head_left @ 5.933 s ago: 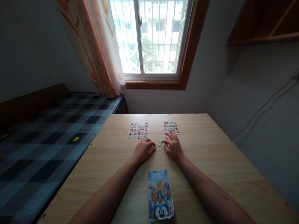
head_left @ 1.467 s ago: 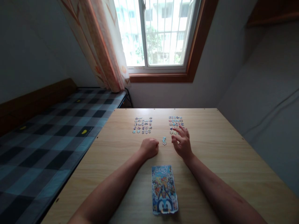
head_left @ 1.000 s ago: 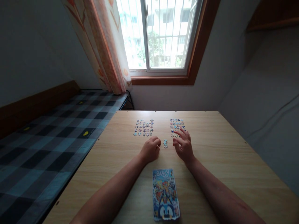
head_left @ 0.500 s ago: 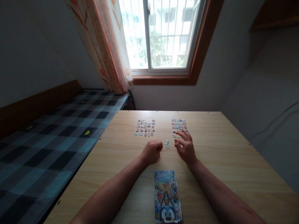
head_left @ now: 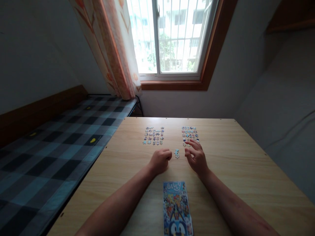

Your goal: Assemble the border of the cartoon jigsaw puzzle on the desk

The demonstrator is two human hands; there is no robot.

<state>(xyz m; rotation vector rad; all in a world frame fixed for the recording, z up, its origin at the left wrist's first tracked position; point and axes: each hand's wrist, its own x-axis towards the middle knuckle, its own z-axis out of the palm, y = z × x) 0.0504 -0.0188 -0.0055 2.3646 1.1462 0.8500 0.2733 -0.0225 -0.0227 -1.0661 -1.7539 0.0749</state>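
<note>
My left hand rests on the table in a loose fist, and the inside of its fingers is hidden. Between my hands lie a few small joined jigsaw pieces, touched by neither hand. My right hand is held just right of them, fingers bent and apart, with nothing visible between them. Its fingertips overlap the near rows of the right group of jigsaw pieces, hiding some. Farther left, beyond my left hand, is another group of loose jigsaw pieces in rows.
A blue picture box or card marked "Bluey" lies between my forearms on the wooden table. Left of the table stands a bed with a checked cover. A curtain hangs beside the barred window behind the table.
The view has shifted slightly, so everything sits a little lower and to the right. My right hand's raised fingers have bent down slightly. My left hand and the pieces look unchanged.
</note>
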